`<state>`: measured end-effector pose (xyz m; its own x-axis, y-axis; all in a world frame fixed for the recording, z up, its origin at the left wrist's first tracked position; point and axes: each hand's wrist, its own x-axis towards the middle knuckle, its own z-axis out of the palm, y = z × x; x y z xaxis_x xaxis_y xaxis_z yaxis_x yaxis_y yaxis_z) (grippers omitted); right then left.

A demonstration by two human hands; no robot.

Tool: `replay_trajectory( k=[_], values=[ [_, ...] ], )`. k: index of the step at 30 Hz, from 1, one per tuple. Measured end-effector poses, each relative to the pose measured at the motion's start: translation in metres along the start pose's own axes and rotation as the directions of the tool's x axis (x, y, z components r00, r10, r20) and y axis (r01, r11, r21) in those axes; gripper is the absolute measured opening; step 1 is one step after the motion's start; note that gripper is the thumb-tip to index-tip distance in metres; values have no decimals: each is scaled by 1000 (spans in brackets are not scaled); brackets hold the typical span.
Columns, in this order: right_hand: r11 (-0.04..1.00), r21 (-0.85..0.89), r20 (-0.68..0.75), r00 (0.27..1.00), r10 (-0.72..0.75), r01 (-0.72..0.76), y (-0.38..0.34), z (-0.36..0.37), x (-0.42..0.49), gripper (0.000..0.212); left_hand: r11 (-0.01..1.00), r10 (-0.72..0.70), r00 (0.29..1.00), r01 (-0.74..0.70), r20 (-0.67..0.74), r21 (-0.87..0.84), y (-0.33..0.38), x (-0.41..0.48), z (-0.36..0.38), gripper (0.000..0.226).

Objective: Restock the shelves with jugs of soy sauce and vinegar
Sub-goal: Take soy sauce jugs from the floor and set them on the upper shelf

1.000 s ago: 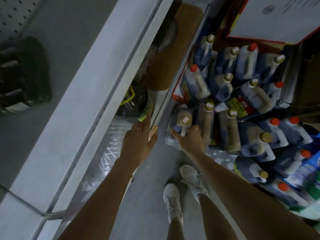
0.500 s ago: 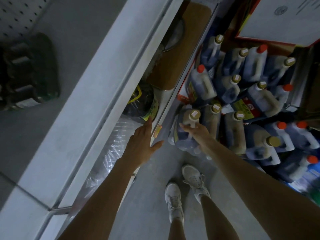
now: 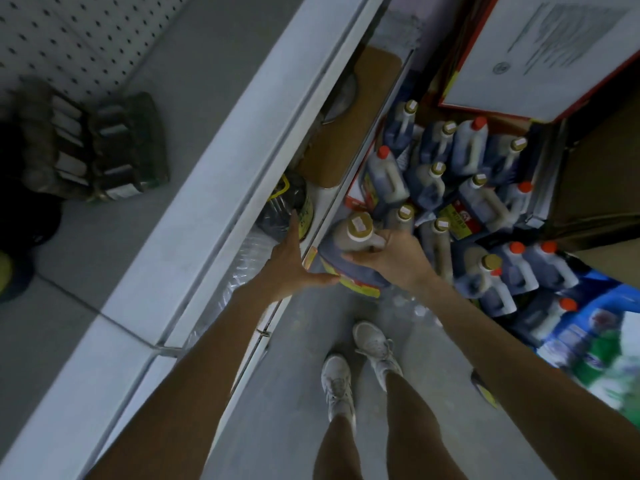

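Here the right hand point(image 3: 393, 259) grasps a dark, gold-capped plastic jug point(image 3: 341, 241) by its handle — just beside it, the left hand point(image 3: 291, 268) spreads flat, fingers straight.

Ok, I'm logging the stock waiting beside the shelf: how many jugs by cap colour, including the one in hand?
Gold-capped jugs: 9, counting the held jug in the right hand
Red-capped jugs: 6
Total: 15 jugs with caps in view
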<state>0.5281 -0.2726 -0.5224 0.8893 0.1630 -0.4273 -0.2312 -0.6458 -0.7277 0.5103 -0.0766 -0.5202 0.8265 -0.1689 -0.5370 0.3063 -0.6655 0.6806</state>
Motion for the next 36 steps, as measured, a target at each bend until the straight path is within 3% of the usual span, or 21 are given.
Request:
replay_trajectory(
  k=[3,6,8,11,14,17,22,26,31,34,36],
  values=[
    [993,48,52,992,-111,109,-48,-44,-31,14,1000,7,1000,-7,-12,-16,31,-21,-16,134],
    [974,65,16,976,-218,217,-89,-85,-59,14,997,67,998,-67,-5,28,60,-38,-38,132],
    [959,91,-28,963,-267,269,-120,-109,-76,36,992,125,992,-125,13,-3,84,-54,-56,124],
    [909,211,-185,928,-324,360,-166,-142,-104,65,955,282,958,-285,-54,-77,127,-82,-76,94],
    [834,297,-300,875,-381,465,-208,-177,-135,73,896,382,906,-412,-181,-168,161,-100,-88,95],
    [786,320,-335,839,-429,529,-244,-208,-167,56,859,353,922,-387,-161,-335,195,-120,-95,95],
    [698,322,-430,756,-494,640,-303,-245,-211,46,713,365,862,-502,-353,-489,239,-166,-113,118],
    [639,246,-441,671,-595,729,-360,-264,-245,47,585,391,751,-649,-531,-487,273,-213,-129,109],
    [601,35,-450,550,-704,798,-435,-275,-286,49,292,354,639,-769,-683,-569,310,-264,-145,95],
    [544,-199,-427,428,-797,815,-479,-275,-306,46,92,298,637,-761,-711,-642,329,-292,-158,110],
    [520,-356,-432,356,-829,777,-500,-273,-319,46,1,277,638,-748,-719,-664,341,-309,-168,109]
  ],
)
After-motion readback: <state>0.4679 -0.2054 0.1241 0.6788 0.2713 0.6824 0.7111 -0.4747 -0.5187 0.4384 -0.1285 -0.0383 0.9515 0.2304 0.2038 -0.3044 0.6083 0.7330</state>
